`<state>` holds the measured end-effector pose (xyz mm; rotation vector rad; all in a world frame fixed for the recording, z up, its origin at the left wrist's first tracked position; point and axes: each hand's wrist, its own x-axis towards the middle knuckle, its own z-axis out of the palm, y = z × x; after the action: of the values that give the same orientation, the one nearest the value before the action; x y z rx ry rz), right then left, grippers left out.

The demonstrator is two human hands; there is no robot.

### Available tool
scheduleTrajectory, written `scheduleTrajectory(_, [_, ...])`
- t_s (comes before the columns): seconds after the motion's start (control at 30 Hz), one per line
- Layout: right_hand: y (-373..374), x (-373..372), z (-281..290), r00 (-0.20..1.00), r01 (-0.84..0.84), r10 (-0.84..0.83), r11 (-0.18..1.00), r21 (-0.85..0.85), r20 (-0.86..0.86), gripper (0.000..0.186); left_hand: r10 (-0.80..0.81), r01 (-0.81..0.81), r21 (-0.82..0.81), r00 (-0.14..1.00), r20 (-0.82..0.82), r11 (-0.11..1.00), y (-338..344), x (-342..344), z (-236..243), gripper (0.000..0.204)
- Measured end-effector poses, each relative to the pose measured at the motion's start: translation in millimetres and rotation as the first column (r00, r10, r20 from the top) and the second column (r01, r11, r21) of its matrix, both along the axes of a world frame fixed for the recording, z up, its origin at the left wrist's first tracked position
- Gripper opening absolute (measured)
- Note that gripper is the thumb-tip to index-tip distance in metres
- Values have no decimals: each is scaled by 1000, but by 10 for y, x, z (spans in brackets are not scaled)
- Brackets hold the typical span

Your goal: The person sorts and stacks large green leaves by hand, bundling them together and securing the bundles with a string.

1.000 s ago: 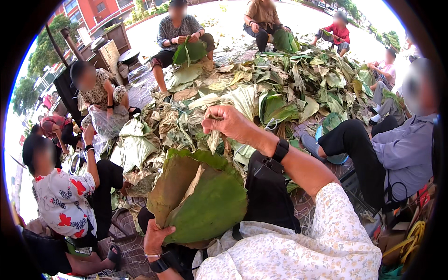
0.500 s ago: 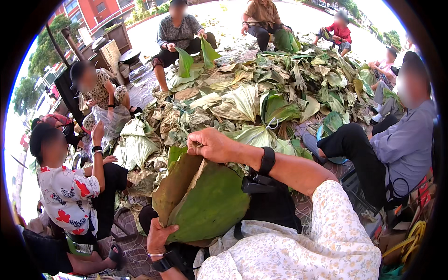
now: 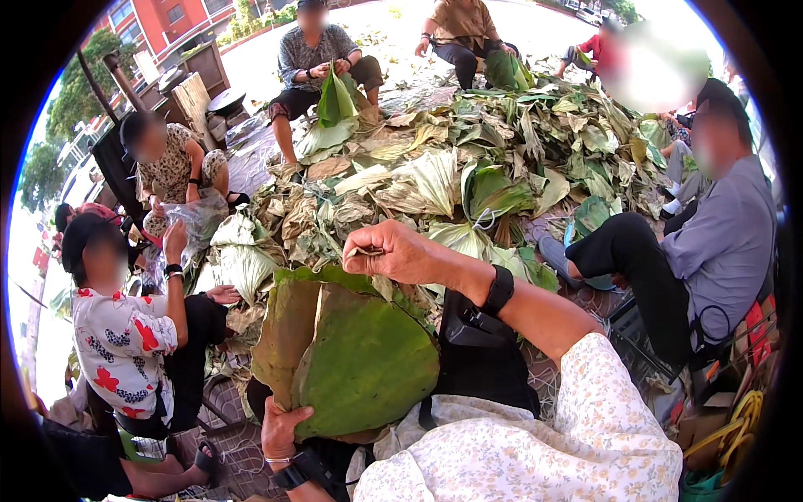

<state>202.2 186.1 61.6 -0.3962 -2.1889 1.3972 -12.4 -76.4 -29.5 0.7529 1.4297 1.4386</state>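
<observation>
Right hand (image 3: 395, 253) now farther right, grip tight on brownish scrap (image 3: 363, 251), left hand (image 3: 280, 427) tight on green leaf (image 3: 368, 360)

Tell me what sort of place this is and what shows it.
Probably an outdoor work spot in a paved yard or roadside: a large heap of leaves lies on the ground, seated people surround it, and a red building stands beyond.

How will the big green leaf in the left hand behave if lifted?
The leaf is probably light for its size, being broad and apparently thin. It should bend fairly easily, judging by the apparent fold left of its middle. Yet it spreads above the left hand without collapsing, so perhaps not limp.
</observation>
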Motion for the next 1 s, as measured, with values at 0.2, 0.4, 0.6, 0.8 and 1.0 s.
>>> scheduleTrajectory(0.2, [-251,-34,253,990,-94,119,957,274,-73,26,-33,33,-3,999,-10,999,7,-30,-18,25])
scheduleTrajectory(0.4, [-177,-240,215,986,-77,146,823,563,-78,13,12,-13,-34,999,-34,999,27,16,45,24])
scheduleTrajectory(0.6, [-30,-344,169,987,-92,142,884,459,-75,11,-54,52,-65,998,-30,997,83,26,107,26])
scheduleTrajectory(0.8, [25,-351,95,994,-86,104,708,701,16,10,-56,49,-60,990,-129,997,14,-165,-227,44])
scheduleTrajectory(1.0, [-33,-428,138,1000,19,-4,707,707,-23,7,-156,148,-51,954,-254,988,-137,-96,-135,26])
